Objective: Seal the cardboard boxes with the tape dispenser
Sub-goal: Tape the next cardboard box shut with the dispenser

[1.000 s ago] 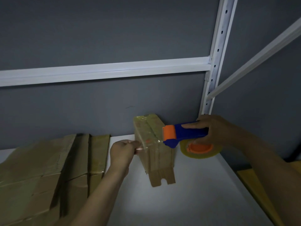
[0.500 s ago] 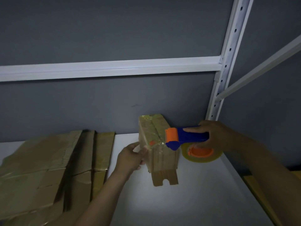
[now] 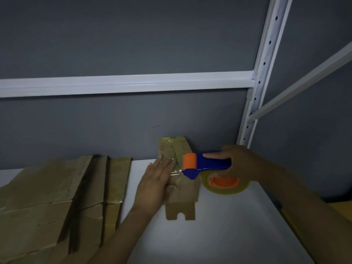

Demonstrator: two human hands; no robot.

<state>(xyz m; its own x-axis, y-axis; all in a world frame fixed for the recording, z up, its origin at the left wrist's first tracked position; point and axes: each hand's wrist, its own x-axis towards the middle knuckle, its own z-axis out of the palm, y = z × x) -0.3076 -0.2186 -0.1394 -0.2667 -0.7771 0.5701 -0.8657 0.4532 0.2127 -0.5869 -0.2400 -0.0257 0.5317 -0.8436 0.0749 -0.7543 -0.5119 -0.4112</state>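
**Two hands on one small box, dispenser at its edge**

Two hands show in my head view. My left hand (image 3: 156,180) reaches in from below on a straight forearm and lies flat, fingers straight and together, palm pressed on the small cardboard box (image 3: 182,199). The fingertips rest on a glossy strip of clear tape (image 3: 176,168). My right hand (image 3: 238,159) comes in from the right and wraps round the blue handle of the tape dispenser (image 3: 207,163), index finger stretched along its top. The dispenser's orange head touches the box's right side, and the strip runs from there under my left fingers.

Beneath the handle hangs the tape roll (image 3: 226,187), a yellowish translucent ring on an orange hub.

The box stands on the white shelf (image 3: 209,241), its far end near the grey wall (image 3: 114,44). It is brown and matt, shiny where taped on top, with a notched flap jutting toward me. A stack of flattened cartons (image 3: 57,197) lies on the shelf to its left, creased and partly taped. White perforated rack steel (image 3: 263,73) rises behind.
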